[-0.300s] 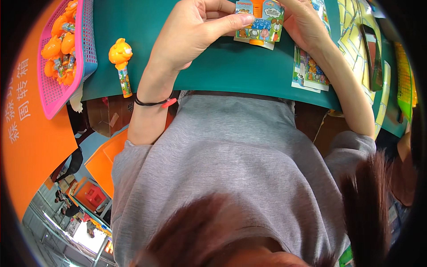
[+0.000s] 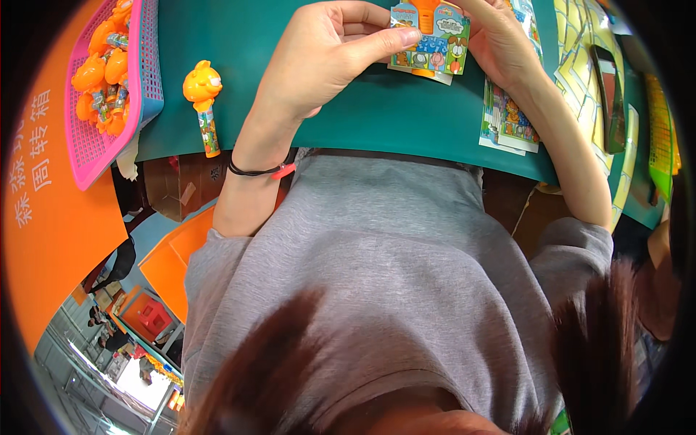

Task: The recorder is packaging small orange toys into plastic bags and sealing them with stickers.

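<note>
At the far edge of the view, my two hands hold a colourful printed cartoon card [image 2: 449, 45] with an orange plastic piece [image 2: 427, 20] against its middle. My left hand [image 2: 312, 61] is closed on the card's left side, its thumb lying across the front. My right hand [image 2: 500, 47] grips the upper right side, and its fingertips are partly cut off by the frame edge. An orange tip shows below the card, over a pale sheet behind it. To the left, an orange cartoon-headed toy [image 2: 204, 90] with a printed tube lies on the green table [image 2: 362, 130].
At the left, a pink and blue basket [image 2: 150, 72] holds several similar orange toys [image 2: 105, 72]. Printed cards [image 2: 511, 123] lie under my right forearm. Yellow-patterned sheets [image 2: 576, 54], a dark phone-like object [image 2: 610, 101] and a yellow-green basket [image 2: 658, 138] are on the right.
The whole view has shifted slightly. Both hands keep their hold on the card, with little other movement visible.
</note>
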Demonstrator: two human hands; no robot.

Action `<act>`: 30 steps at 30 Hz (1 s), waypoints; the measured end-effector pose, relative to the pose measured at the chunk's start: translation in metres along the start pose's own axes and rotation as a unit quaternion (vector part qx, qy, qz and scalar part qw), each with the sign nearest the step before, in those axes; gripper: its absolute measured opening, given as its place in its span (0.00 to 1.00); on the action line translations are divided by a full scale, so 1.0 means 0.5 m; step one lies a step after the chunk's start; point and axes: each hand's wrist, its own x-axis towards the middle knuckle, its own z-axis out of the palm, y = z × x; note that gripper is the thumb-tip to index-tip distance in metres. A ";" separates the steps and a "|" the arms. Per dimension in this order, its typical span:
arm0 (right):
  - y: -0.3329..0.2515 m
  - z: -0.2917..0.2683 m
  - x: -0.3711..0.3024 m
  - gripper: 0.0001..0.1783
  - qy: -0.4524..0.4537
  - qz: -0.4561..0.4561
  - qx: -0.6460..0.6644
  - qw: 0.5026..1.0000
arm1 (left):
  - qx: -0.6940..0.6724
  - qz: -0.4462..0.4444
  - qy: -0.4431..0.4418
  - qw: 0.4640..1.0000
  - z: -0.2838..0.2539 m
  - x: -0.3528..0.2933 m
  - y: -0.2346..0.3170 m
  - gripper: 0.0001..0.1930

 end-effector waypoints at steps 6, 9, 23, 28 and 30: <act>-0.001 0.001 -0.002 0.22 -0.004 0.001 -0.012 1.000 | 0.055 0.061 0.026 0.996 0.012 -0.002 -0.013 0.13; 0.002 -0.001 -0.001 0.22 -0.008 -0.002 -0.014 1.000 | 0.040 0.065 0.043 0.996 0.017 -0.001 -0.010 0.14; 0.001 -0.005 -0.002 0.22 -0.005 -0.007 -0.012 1.000 | 0.076 0.048 0.030 0.995 0.019 -0.004 -0.008 0.14; -0.001 0.006 -0.004 0.22 0.008 0.005 -0.006 1.000 | 0.062 0.075 0.064 0.993 0.024 -0.003 -0.020 0.15; -0.002 0.007 -0.004 0.22 0.008 0.008 -0.010 1.000 | 0.066 0.054 0.060 0.995 0.028 -0.008 -0.009 0.15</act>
